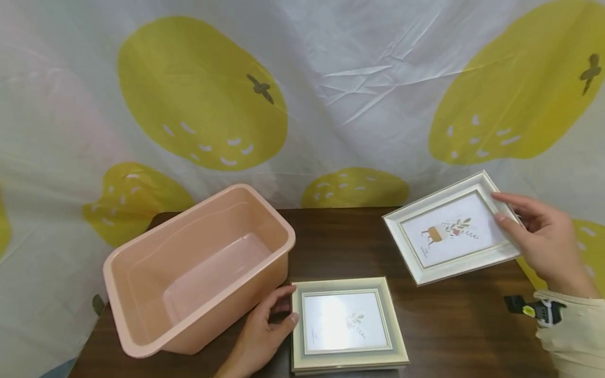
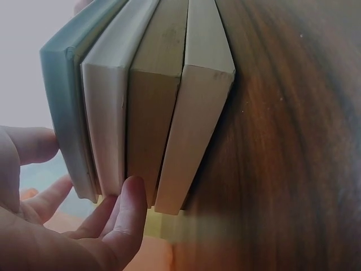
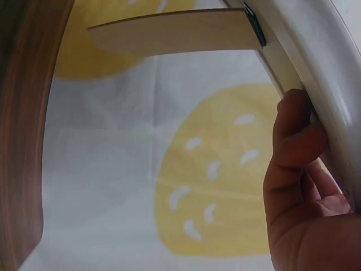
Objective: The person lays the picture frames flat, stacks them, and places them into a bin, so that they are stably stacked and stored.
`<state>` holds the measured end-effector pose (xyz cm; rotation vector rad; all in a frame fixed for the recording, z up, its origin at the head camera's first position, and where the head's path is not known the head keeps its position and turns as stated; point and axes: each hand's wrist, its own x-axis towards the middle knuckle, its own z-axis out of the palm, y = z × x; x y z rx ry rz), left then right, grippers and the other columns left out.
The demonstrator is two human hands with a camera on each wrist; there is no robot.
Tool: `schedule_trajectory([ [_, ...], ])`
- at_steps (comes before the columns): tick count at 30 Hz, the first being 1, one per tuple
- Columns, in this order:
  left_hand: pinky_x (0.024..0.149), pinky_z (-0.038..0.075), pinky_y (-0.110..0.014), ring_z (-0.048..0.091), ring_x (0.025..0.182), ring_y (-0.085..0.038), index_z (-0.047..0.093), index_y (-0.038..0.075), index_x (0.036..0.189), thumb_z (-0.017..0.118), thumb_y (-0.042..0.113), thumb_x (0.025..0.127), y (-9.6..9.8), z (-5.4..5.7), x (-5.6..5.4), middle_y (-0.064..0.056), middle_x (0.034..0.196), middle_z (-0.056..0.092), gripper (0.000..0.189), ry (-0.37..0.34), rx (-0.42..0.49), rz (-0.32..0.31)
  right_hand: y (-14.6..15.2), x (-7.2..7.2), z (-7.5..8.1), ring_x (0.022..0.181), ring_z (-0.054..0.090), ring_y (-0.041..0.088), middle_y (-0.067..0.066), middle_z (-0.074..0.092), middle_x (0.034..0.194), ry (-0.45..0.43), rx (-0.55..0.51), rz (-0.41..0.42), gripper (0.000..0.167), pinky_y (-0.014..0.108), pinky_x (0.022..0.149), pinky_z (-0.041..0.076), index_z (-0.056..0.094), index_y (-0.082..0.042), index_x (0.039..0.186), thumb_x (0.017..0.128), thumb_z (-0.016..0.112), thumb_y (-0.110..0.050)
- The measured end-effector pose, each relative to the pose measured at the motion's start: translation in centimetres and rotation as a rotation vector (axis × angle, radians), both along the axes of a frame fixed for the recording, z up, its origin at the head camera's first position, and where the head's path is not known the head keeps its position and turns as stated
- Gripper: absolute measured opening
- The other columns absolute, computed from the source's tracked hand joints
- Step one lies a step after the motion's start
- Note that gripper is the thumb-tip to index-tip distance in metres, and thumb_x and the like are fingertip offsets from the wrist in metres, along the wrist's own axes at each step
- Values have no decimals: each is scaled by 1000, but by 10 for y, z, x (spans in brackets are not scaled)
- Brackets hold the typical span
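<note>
White picture frame, pinched along one side by the right hand, hung near the table's far right corner; a weak pinch could have dropped it. The left hand, relaxed, touched the frame stack, which a nudge might have skewed.

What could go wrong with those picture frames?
The white frame might slip, because the right hand holds it up by just one end. Its fold-out stand sticks out behind, so it could catch on something. The stack of frames might slide crooked if the left hand, touching its side, pushes.
</note>
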<state>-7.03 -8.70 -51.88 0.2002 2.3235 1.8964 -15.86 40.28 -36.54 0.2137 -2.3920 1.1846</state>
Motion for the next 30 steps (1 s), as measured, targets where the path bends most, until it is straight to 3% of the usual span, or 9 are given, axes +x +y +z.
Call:
schedule_trajectory([
  [5,88,59,-25,62,127,-33,62,26,144,76,26,99,-1,1,2,-6,152,59,47,1,-16,-9,-14,12,-4,74,70,-6,-24,73,117,29,-88,29,44,13,58,55,67,5,137,93,70,12],
  [9,89,59,-25,63,127,-33,61,27,145,76,26,99,-1,1,1,-5,152,59,48,13,-21,-16,-22,17,-8,71,73,-1,-14,78,116,41,-235,141,44,15,56,56,66,10,134,91,67,19],
  [17,91,59,-24,61,129,-33,58,28,148,75,28,99,0,4,-1,-7,153,58,52,20,-34,-36,-34,21,-14,74,76,4,-3,81,116,83,-385,333,45,17,57,57,65,16,130,87,61,28],
  [24,93,59,-24,60,130,-33,57,24,149,76,28,99,2,13,0,-7,152,57,53,24,-63,-26,-46,33,-16,76,76,6,-1,81,114,88,-419,360,46,17,58,58,65,16,130,86,60,29],
  [30,94,58,-26,60,130,-31,56,21,148,76,30,99,3,24,2,-7,151,57,54,35,-95,21,-61,46,-12,67,74,8,-2,81,106,52,-434,361,45,20,54,57,64,15,130,88,58,29],
])
